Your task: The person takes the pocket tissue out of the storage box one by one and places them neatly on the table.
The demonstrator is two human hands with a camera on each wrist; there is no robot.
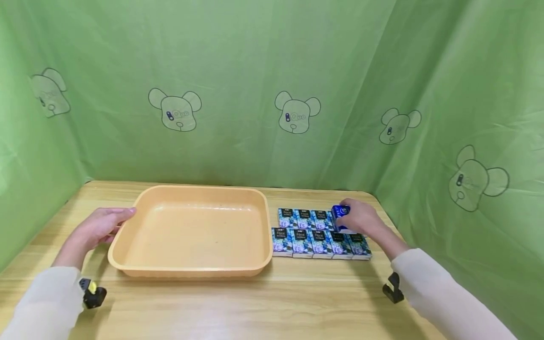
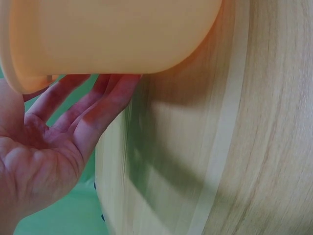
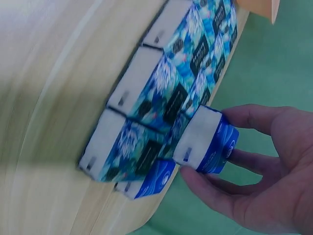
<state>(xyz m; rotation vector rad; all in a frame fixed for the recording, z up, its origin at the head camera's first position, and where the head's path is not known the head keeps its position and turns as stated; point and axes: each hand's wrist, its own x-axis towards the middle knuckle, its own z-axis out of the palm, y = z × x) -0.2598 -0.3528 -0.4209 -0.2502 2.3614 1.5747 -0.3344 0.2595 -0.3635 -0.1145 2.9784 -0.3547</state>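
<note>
My left hand (image 1: 99, 225) holds the left side of a shallow peach plastic tray (image 1: 191, 271); in the left wrist view, its fingers (image 2: 105, 105) reach the tray's outer wall, while the thumb is mostly hidden by the rim. At the right, my right hand (image 1: 360, 218) pinches a blue-and-white tissue pack (image 3: 199, 137) between thumb and fingers. That pack is tilted over the back row of flowered tissue packs (image 1: 301, 242). Another blue pack (image 3: 157, 178) lies at the end of the flowered packs in the right wrist view.
Flowered packs stand in two rows against the tray's right side on a wooden table (image 1: 204, 307). Green curtain (image 1: 238, 141) with bear-head drawings encloses the back and sides. A black device (image 1: 393, 289) is strapped at the right wrist, another (image 1: 92, 293) at the left.
</note>
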